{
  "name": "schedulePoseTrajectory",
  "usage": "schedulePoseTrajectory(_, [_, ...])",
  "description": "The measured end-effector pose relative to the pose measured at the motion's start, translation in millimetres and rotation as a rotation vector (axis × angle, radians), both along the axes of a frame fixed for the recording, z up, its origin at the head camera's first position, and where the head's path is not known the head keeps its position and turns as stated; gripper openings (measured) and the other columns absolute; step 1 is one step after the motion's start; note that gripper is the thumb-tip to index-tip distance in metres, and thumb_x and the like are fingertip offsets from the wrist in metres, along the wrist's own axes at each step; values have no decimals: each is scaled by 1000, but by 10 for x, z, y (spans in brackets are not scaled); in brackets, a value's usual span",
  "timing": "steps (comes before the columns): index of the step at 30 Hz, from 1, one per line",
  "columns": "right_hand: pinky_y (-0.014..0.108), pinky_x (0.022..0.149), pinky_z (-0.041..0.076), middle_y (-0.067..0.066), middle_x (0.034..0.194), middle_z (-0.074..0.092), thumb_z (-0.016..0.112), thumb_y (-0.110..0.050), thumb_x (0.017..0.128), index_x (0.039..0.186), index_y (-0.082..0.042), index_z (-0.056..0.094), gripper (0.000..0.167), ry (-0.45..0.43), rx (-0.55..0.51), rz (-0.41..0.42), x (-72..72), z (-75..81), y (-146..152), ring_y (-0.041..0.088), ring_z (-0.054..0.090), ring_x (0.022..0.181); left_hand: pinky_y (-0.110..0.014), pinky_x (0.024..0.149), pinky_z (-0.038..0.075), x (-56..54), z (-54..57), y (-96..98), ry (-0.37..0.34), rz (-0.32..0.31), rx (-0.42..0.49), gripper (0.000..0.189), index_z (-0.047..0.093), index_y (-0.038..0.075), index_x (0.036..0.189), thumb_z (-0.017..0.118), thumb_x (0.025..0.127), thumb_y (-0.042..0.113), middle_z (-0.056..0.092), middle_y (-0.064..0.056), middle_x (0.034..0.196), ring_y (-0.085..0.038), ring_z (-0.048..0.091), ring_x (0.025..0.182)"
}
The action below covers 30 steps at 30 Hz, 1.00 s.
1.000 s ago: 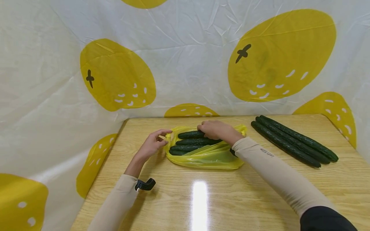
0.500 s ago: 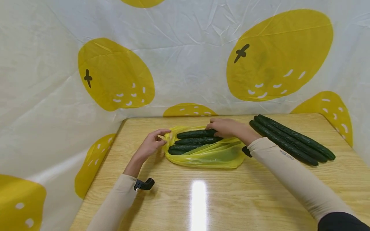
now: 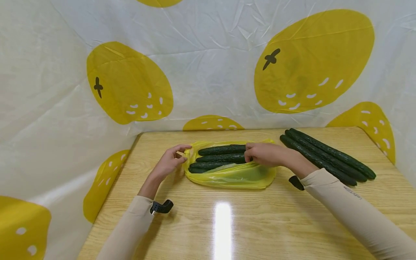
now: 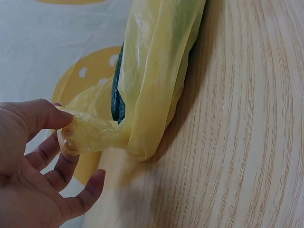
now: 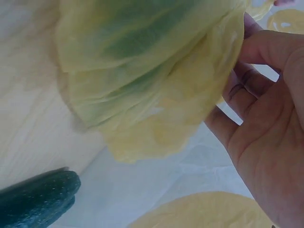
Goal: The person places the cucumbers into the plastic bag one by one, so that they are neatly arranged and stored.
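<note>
A thin yellow plastic bag lies on its side, with three dark green cucumbers showing through its opening. My left hand pinches the gathered left end of the bag; in the left wrist view, its thumb and forefinger hold the crumpled plastic while the little finger stands off. At the right of the opening, my right hand covers the cucumbers' right ends. The right wrist view has its thumb on the bag's edge and its fingers behind, pinching the plastic.
Three more long cucumbers lie side by side on the wooden table, to the right of the bag. A white sheet printed with yellow fruit hangs along the table's back and left.
My right hand has slid right along the bag, from the far cucumber to the right part of the opening, baring more of the cucumbers. The left hand keeps its place.
</note>
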State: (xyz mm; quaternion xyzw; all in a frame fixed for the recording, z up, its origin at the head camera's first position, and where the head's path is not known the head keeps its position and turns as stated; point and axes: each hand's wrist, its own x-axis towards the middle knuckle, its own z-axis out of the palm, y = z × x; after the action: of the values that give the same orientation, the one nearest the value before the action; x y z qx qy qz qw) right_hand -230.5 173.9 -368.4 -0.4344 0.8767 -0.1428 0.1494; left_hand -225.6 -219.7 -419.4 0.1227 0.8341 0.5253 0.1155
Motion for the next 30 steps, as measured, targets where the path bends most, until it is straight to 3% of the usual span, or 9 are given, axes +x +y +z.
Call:
schedulePoseTrajectory(6, [29, 71, 45, -3, 92, 56, 55, 1, 102, 98, -16, 72, 24, 52, -19, 21, 145, -51, 88, 8, 47, 78, -49, 81, 52, 4, 0, -12, 3, 0, 1, 45, 58, 10, 144, 60, 100, -1, 52, -17, 134, -27, 56, 95])
schedulePoseTrajectory(12, [30, 70, 45, -6, 96, 57, 60, -2, 100, 100, -18, 69, 18, 42, 2, 30, 245, -97, 148, 7, 48, 80, -49, 80, 52, 6, 0, -19, 8, -4, 3, 45, 59, 11, 143, 60, 100, 0, 52, -17, 134, -28, 56, 94])
schedulePoseTrajectory(17, [35, 77, 53, -5, 103, 58, 69, -14, 96, 109, -17, 68, 13, 69, 56, 16, 306, -123, 177, 11, 60, 87, -53, 83, 51, 28, 34, -6, 6, -9, 9, 45, 57, 9, 144, 59, 100, -1, 50, -20, 135, -31, 56, 97])
schedulePoseTrajectory(19, [37, 79, 54, -4, 104, 58, 75, -20, 93, 111, -16, 69, 20, 103, 61, 30, 319, -137, 188, 12, 62, 91, -54, 83, 51, 30, 34, -7, 0, -7, 11, 45, 57, 9, 144, 59, 100, -1, 50, -20, 135, -32, 56, 97])
schedulePoseTrajectory(23, [38, 75, 51, -5, 98, 52, 85, -22, 84, 108, -17, 67, 30, 213, 54, 94, 322, -195, 201, 9, 53, 80, -52, 82, 52, 12, -1, -27, -1, -7, 12, 45, 59, 12, 143, 59, 100, 0, 50, -17, 136, -30, 57, 97])
schedulePoseTrajectory(30, [48, 82, 51, -7, 89, 46, 91, -22, 76, 97, -19, 60, 37, 392, 80, 156, 356, -300, 199, 11, 45, 77, -50, 79, 51, 17, -1, -27, 8, -7, 10, 45, 59, 12, 143, 59, 100, -1, 50, -17, 135, -29, 56, 94])
